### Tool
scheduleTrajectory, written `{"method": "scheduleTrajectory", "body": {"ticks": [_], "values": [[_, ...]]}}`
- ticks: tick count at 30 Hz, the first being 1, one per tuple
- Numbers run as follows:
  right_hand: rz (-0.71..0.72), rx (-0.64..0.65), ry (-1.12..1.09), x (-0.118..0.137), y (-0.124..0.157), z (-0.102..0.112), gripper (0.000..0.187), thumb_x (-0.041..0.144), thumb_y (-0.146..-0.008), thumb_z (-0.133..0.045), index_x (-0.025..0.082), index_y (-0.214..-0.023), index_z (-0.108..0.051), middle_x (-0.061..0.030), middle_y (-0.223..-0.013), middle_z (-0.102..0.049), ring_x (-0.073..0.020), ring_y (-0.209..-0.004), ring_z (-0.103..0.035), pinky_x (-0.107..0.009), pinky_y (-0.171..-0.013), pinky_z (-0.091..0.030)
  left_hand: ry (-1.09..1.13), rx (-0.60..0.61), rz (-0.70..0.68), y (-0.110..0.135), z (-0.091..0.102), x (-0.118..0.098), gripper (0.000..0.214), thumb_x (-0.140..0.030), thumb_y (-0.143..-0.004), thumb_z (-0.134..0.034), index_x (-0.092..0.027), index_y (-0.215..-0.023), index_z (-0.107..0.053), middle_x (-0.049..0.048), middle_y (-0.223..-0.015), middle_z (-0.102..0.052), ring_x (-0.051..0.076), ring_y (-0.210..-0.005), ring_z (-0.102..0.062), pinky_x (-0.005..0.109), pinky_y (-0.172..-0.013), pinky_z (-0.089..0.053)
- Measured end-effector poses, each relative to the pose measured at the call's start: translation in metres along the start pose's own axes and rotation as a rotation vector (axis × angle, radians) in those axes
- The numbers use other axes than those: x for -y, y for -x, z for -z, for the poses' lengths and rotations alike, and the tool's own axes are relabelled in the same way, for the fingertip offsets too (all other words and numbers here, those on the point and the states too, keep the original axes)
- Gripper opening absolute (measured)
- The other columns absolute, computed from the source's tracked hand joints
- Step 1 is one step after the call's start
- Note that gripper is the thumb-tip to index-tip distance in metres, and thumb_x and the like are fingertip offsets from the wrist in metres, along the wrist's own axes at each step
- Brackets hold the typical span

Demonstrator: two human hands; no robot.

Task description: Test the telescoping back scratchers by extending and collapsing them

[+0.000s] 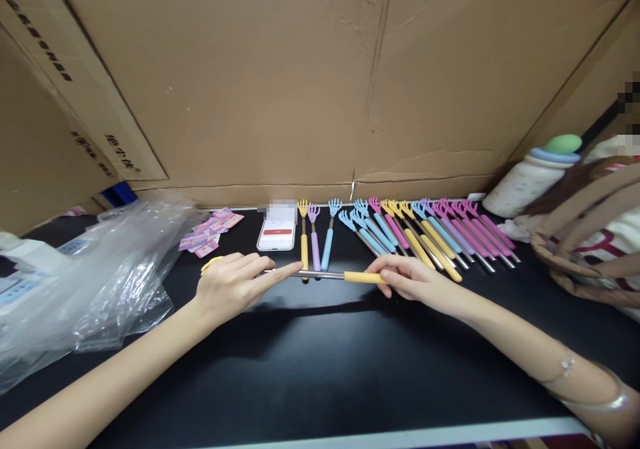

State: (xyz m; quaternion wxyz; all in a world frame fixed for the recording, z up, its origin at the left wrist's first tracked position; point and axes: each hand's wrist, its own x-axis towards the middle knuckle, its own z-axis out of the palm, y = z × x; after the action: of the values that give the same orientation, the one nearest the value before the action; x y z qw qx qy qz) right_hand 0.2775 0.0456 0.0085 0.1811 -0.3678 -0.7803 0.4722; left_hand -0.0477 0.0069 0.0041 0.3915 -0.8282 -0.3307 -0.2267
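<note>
A yellow telescopic back scratcher point(330, 275) lies crosswise just above the black table point(320, 369), its metal shaft drawn out. My left hand point(235, 285) grips the claw end, with a yellow tip showing at its left and the index finger stretched along the shaft. My right hand point(413, 281) pinches the yellow handle. Behind them three scratchers point(315, 239), yellow, purple and blue, lie side by side. To their right sits a row of several blue, pink, yellow and purple scratchers point(430, 232).
A white phone point(277, 233) lies beside pink cards point(210, 232). Crumpled clear plastic bags point(95, 282) cover the left. A white bottle point(530, 179) and a bag with brown straps point(585, 235) stand at the right. Cardboard walls point(300, 82) close the back.
</note>
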Motion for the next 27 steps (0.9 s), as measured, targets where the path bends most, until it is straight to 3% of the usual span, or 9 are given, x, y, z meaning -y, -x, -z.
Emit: {"method": "scheduleTrajectory", "body": {"ticks": [2, 5, 11, 16, 21, 27], "values": [[-0.026, 0.025, -0.025, -0.002, 0.000, -0.001, 0.033, 0.043, -0.090, -0.037, 0.015, -0.100, -0.051, 0.0035, -0.065, -0.049, -0.0033, -0.045, -0.031, -0.019, -0.042, -0.023, 0.004, 0.000, -0.004, -0.002, 0.002, -0.002, 0.039, -0.014, -0.084, -0.052, -0.035, -0.117, -0.054, -0.0077, -0.068, -0.064, 0.005, -0.052, -0.051, 0.022, -0.053, -0.033], [-0.001, -0.012, 0.024, -0.003, 0.000, -0.003, 0.033, 0.043, -0.090, -0.036, 0.016, -0.098, -0.051, 0.0041, -0.062, -0.045, -0.0052, -0.051, -0.037, -0.019, -0.048, -0.028, 0.013, 0.033, 0.006, -0.007, 0.003, -0.005, 0.030, -0.020, -0.084, -0.053, -0.032, -0.111, -0.058, -0.0065, -0.065, -0.062, 0.006, -0.050, -0.049, 0.023, -0.052, -0.032], [0.047, -0.090, 0.240, 0.005, 0.003, -0.009, 0.028, 0.041, -0.084, -0.049, 0.018, -0.099, -0.051, 0.0034, -0.067, -0.046, -0.0081, -0.061, -0.043, -0.020, -0.057, -0.033, -0.001, 0.058, 0.008, -0.013, 0.005, -0.006, 0.020, -0.025, -0.086, -0.050, -0.029, -0.102, -0.062, -0.0043, -0.061, -0.059, 0.009, -0.054, -0.050, 0.024, -0.053, -0.032], [0.113, -0.169, 0.311, 0.007, 0.006, -0.001, 0.025, 0.038, -0.085, -0.046, 0.018, -0.098, -0.052, -0.0005, -0.078, -0.055, -0.0100, -0.067, -0.049, -0.021, -0.061, -0.036, -0.114, 0.064, 0.032, -0.014, 0.015, 0.013, 0.021, -0.034, -0.082, -0.056, -0.025, -0.100, -0.061, -0.0017, -0.074, -0.064, 0.015, -0.071, -0.057, 0.027, -0.065, -0.039], [0.122, -0.259, 0.392, 0.002, 0.008, 0.017, 0.027, 0.039, -0.084, -0.048, 0.018, -0.100, -0.054, -0.0001, -0.071, -0.056, -0.0102, -0.062, -0.049, -0.022, -0.059, -0.036, -0.109, 0.096, 0.094, -0.012, 0.021, 0.033, 0.013, -0.032, -0.082, -0.055, -0.024, -0.090, -0.061, -0.0005, -0.088, -0.066, 0.018, -0.087, -0.059, 0.027, -0.067, -0.040], [0.183, -0.330, 0.505, 0.004, 0.010, 0.023, 0.025, 0.037, -0.083, -0.050, 0.019, -0.099, -0.057, -0.0007, -0.074, -0.061, -0.0100, -0.062, -0.052, -0.020, -0.058, -0.038, -0.056, 0.130, 0.226, -0.005, 0.008, 0.033, 0.019, -0.040, -0.084, -0.051, -0.025, -0.086, -0.062, -0.0004, -0.079, -0.066, 0.014, -0.067, -0.060, 0.025, -0.052, -0.033]]}}
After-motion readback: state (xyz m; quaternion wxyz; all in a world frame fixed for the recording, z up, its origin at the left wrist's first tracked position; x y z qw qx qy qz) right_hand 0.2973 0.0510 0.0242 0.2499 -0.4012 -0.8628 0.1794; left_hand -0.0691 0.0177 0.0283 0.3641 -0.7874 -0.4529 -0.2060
